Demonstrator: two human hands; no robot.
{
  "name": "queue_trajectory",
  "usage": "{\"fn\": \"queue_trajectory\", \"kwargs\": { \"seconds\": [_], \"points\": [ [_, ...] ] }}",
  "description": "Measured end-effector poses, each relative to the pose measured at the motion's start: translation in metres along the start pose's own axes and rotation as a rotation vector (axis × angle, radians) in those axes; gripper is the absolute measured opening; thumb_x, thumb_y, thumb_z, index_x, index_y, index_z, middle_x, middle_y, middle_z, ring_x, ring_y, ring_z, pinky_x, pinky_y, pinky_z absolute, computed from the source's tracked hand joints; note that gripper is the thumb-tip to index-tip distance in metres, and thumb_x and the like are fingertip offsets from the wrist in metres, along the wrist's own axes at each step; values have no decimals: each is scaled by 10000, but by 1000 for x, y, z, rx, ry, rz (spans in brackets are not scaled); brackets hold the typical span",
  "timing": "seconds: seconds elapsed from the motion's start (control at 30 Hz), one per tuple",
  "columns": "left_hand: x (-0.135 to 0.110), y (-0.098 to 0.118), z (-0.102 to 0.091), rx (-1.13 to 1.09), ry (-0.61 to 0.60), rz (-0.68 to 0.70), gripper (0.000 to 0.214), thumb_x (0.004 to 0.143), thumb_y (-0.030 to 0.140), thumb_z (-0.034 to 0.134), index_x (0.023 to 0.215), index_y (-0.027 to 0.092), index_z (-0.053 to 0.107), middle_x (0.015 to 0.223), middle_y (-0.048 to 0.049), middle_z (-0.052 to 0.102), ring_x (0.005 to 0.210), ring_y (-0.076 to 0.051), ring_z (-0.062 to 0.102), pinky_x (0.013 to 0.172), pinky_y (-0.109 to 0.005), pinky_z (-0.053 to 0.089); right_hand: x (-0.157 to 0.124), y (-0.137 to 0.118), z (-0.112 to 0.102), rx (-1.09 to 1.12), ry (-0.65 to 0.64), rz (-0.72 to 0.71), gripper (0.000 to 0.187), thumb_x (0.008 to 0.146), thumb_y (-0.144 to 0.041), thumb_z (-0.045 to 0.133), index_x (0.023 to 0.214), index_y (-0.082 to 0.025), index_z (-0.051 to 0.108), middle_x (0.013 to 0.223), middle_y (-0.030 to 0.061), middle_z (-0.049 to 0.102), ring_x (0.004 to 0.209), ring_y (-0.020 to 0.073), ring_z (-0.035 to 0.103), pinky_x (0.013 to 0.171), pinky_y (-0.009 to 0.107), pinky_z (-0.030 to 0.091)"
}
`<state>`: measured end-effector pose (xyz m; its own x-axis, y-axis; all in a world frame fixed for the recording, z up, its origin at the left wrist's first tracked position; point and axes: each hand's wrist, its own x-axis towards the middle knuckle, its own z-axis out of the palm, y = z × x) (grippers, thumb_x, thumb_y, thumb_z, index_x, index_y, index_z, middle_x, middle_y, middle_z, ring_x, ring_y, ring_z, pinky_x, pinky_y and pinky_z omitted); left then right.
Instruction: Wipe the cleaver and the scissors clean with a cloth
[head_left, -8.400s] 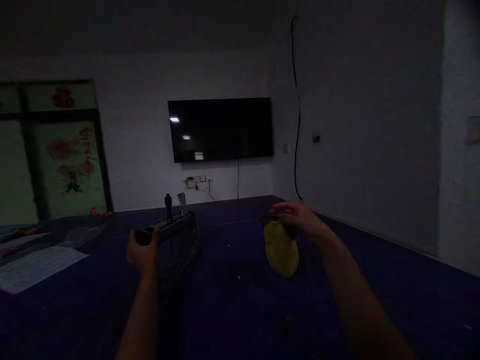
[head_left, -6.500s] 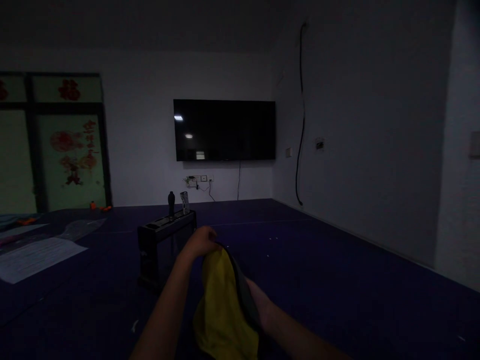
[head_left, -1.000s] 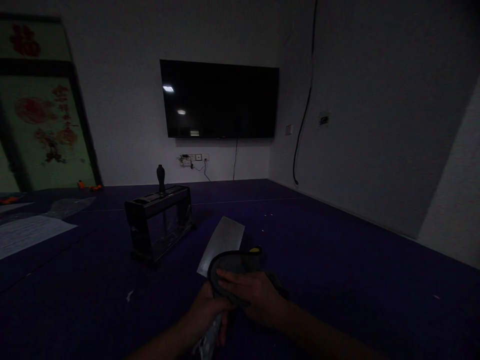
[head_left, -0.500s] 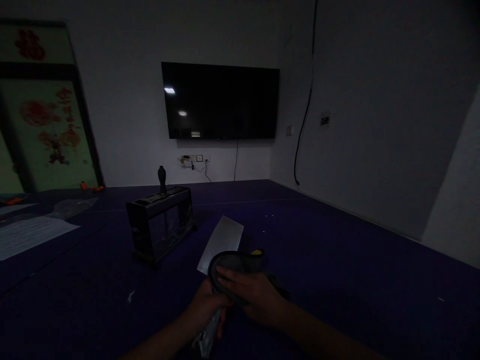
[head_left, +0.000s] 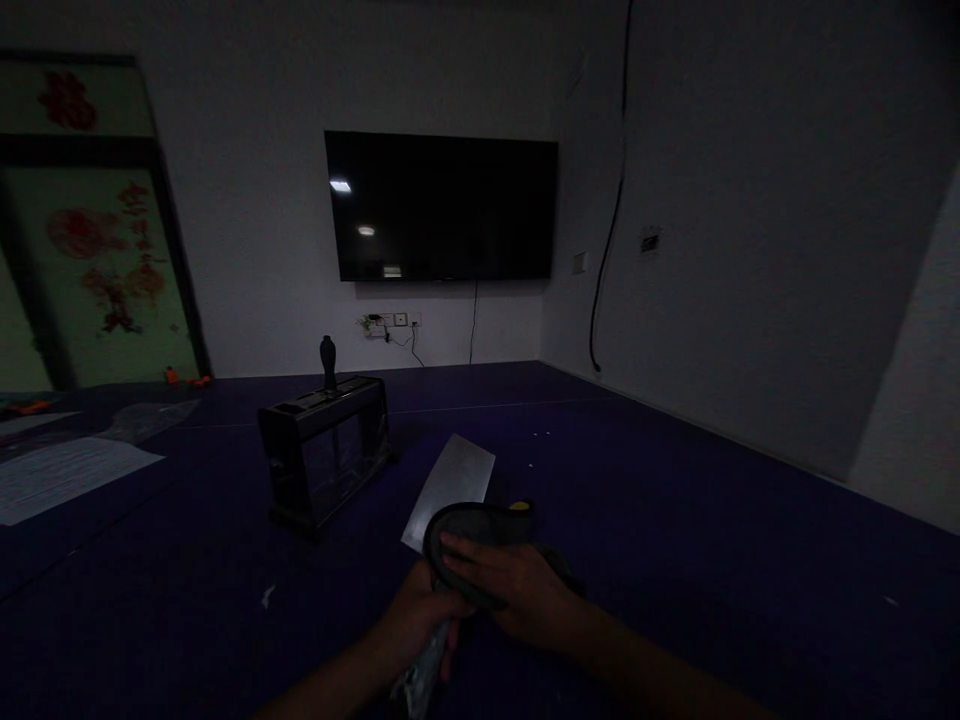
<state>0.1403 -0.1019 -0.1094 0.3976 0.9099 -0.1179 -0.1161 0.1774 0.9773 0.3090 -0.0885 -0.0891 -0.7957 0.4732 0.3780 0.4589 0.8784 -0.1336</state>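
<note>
1. While your left hand (head_left: pixel 420 615) is clamping the grip of the cleaver (head_left: pixel 452 478), your right hand (head_left: pixel 510 595) is pressing the grey-and-yellow cloth (head_left: pixel 471 522) flat onto the near end of the blade. All of this is sitting low in front of you over the purple floor (head_left: pixel 675 520).
2. Seconds ago the cloth was hanging in the air from your right hand, and the knife block (head_left: pixel 326 450) was carrying two handles. Now it is showing only one black handle (head_left: pixel 328 360), so the wiping appears to be going on with the blade that is out.
3. Over the last second your hands are barely shifting.
4. The blade's far edge is pointing past the block, near it but apart.
5. Open floor is stretching rightward to the wall (head_left: pixel 750 260), and papers (head_left: pixel 67 475) are lying well apart on the left.
</note>
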Motion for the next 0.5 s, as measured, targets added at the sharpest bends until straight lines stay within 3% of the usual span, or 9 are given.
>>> {"fn": "queue_trajectory", "kwargs": {
  "seconds": [0.23, 0.5],
  "points": [
    [-1, 2, -2, 31, -7, -18, 266, 565, 290, 580, 784, 148, 531, 347, 70, 474, 215, -95, 373, 256, -177, 288, 0, 18, -2, -16, 46, 95, 758, 662, -49, 427, 1364, -285, 267, 1443, -21, 239, 1237, 159, 379, 957, 299, 388],
    [1, 2, -3, 38, -22, -38, 281, 525, 296, 569, 760, 152, 515, 338, 60, 467, 215, -103, 366, 254, -188, 291, 2, 10, -3, -42, 37, 155, 774, 657, -49, 423, 1378, -266, 241, 1454, -7, 204, 1218, 185, 407, 955, 320, 395]
  ]
}}
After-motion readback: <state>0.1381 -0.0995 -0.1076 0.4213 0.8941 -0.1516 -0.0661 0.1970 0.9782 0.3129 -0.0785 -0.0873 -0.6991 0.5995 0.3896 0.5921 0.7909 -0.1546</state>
